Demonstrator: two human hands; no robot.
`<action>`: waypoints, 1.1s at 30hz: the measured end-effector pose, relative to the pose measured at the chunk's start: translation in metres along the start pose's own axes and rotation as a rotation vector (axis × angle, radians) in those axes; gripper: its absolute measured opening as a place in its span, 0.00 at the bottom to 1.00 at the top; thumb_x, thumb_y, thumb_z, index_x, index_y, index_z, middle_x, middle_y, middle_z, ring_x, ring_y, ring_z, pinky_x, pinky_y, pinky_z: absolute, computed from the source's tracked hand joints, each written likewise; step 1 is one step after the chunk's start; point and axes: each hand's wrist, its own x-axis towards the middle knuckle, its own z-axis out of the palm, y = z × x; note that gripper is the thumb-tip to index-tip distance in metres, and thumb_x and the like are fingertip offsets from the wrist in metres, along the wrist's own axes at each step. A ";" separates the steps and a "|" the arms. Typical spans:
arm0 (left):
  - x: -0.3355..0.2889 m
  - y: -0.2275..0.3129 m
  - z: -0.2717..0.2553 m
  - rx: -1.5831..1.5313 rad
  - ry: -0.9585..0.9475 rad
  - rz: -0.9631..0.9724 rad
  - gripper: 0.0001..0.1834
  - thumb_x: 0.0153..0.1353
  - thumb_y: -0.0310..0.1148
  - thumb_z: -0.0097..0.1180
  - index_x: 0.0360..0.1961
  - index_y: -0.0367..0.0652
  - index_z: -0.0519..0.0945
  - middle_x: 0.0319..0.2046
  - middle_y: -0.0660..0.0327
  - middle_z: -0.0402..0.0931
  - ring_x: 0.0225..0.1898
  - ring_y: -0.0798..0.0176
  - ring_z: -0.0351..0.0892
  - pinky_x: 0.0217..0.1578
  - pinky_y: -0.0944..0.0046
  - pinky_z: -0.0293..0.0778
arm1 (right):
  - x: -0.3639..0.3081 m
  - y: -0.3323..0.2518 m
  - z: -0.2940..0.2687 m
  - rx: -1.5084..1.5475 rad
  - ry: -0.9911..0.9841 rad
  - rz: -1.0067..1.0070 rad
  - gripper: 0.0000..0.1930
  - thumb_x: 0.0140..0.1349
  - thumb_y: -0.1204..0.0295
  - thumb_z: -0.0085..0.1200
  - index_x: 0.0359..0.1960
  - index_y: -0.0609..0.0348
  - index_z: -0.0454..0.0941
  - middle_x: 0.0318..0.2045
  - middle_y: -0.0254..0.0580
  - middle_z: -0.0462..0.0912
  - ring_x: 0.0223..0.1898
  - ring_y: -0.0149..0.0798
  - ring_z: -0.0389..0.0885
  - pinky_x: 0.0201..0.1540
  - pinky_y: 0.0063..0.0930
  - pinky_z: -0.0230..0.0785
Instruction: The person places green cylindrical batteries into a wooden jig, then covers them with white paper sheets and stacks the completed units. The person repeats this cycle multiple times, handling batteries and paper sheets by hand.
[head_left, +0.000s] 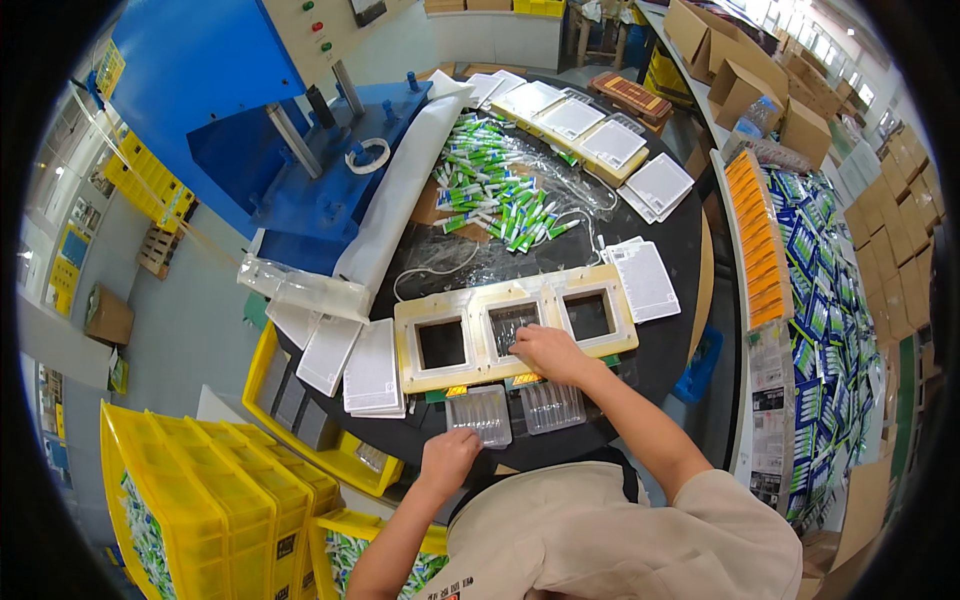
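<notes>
On the round black table lies a cream frame fixture [468, 318] with three square openings. A clear plastic blister tray [512, 322] sits in the middle opening, and the two outer openings show black beneath. My right hand [552, 354] reaches over that middle opening, its closed fingers on the near edge of the tray. My left hand [450, 462] is closed at the lower left edge of another clear ribbed blister tray [480, 416], by the table's front. Beside it lies a similar blister tray [553, 405], which neither hand touches.
Green-and-white tubes [490, 185] are heaped behind the fixture. White printed cards [372, 365] lie left; more cards [645, 280] lie right. A second fixture [575, 125] stands at the back. A blue press [330, 150] rises left. Yellow crates [200, 500] stand lower left.
</notes>
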 end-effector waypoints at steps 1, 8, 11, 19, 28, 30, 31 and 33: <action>0.003 0.002 -0.006 -0.042 -0.029 -0.046 0.03 0.55 0.32 0.68 0.29 0.47 0.86 0.33 0.64 0.84 0.35 0.56 0.85 0.33 0.58 0.80 | 0.001 -0.001 -0.006 0.055 0.014 0.009 0.12 0.58 0.74 0.59 0.44 0.57 0.84 0.41 0.39 0.80 0.48 0.47 0.80 0.48 0.41 0.76; 0.016 0.002 -0.073 -0.523 0.154 -0.265 0.05 0.59 0.22 0.65 0.37 0.35 0.88 0.37 0.53 0.88 0.38 0.57 0.88 0.42 0.65 0.81 | -0.091 -0.052 -0.040 0.282 -0.074 0.190 0.13 0.60 0.68 0.64 0.46 0.57 0.81 0.38 0.40 0.80 0.50 0.48 0.79 0.48 0.42 0.75; 0.028 -0.018 -0.098 -0.626 0.365 -0.384 0.06 0.60 0.20 0.64 0.38 0.34 0.88 0.36 0.53 0.89 0.37 0.61 0.88 0.42 0.66 0.81 | -0.116 -0.066 -0.013 0.018 -0.208 0.072 0.12 0.59 0.66 0.65 0.43 0.55 0.82 0.38 0.39 0.79 0.46 0.46 0.80 0.45 0.42 0.76; 0.103 -0.091 -0.050 0.098 0.128 -0.098 0.03 0.53 0.30 0.65 0.27 0.45 0.87 0.30 0.61 0.84 0.31 0.50 0.84 0.32 0.53 0.79 | -0.126 -0.054 0.009 0.182 -0.211 0.047 0.11 0.60 0.69 0.65 0.43 0.54 0.81 0.39 0.39 0.78 0.46 0.46 0.79 0.46 0.41 0.76; 0.124 -0.120 -0.050 -0.039 -0.169 -0.186 0.10 0.42 0.36 0.76 0.22 0.46 0.86 0.28 0.60 0.82 0.31 0.50 0.83 0.32 0.52 0.76 | -0.106 -0.058 -0.048 0.309 -0.169 0.062 0.14 0.61 0.67 0.64 0.47 0.56 0.82 0.40 0.43 0.81 0.46 0.50 0.82 0.45 0.43 0.76; 0.127 -0.119 -0.051 -0.096 -0.217 -0.203 0.13 0.39 0.37 0.79 0.21 0.45 0.85 0.27 0.59 0.82 0.31 0.50 0.83 0.32 0.52 0.75 | -0.082 -0.061 -0.058 0.343 -0.033 0.058 0.14 0.59 0.68 0.65 0.46 0.55 0.82 0.40 0.42 0.82 0.45 0.50 0.82 0.44 0.42 0.77; 0.128 -0.119 -0.051 -0.115 -0.230 -0.198 0.15 0.39 0.38 0.80 0.20 0.45 0.84 0.26 0.59 0.82 0.31 0.49 0.82 0.32 0.52 0.75 | -0.063 -0.063 -0.058 0.359 0.046 0.052 0.14 0.59 0.68 0.66 0.46 0.55 0.82 0.40 0.42 0.82 0.44 0.50 0.82 0.43 0.42 0.77; 0.129 -0.117 -0.049 -0.133 -0.243 -0.202 0.16 0.38 0.38 0.81 0.20 0.44 0.82 0.26 0.59 0.81 0.33 0.48 0.82 0.34 0.52 0.74 | -0.013 -0.072 -0.039 0.284 0.289 0.015 0.12 0.58 0.67 0.66 0.43 0.54 0.82 0.38 0.40 0.82 0.45 0.48 0.81 0.45 0.41 0.76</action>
